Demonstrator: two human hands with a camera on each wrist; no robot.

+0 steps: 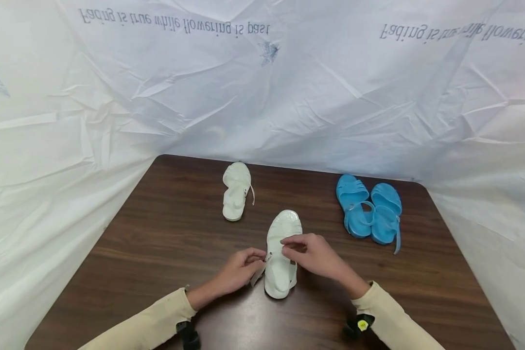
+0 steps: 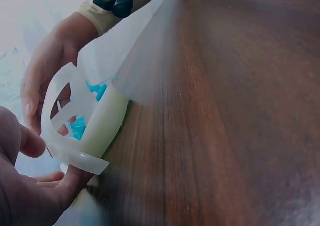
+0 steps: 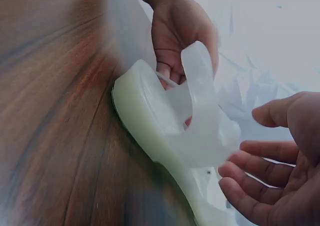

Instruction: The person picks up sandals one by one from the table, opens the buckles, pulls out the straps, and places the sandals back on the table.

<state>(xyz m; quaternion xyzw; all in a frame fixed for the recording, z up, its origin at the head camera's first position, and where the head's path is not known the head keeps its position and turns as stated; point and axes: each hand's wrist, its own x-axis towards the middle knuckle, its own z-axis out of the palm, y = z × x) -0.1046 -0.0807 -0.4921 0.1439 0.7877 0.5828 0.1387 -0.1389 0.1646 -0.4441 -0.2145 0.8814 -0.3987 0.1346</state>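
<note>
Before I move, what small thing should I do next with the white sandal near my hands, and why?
Probably lower the right hand onto the nearer white sandal to steady it: that hand holds nothing, while the left hand is beside the buckle, close to the strap's free end.

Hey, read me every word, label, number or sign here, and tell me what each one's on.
"Fading is true while flowering is past": white sheet, upper left, flipped vertically.
"Fading is … flowerin…": same sheet, upper right, creased and cut off.
Right wrist device: yellow mark too small to read.
White sandals, blue sandals: none legible.
</note>
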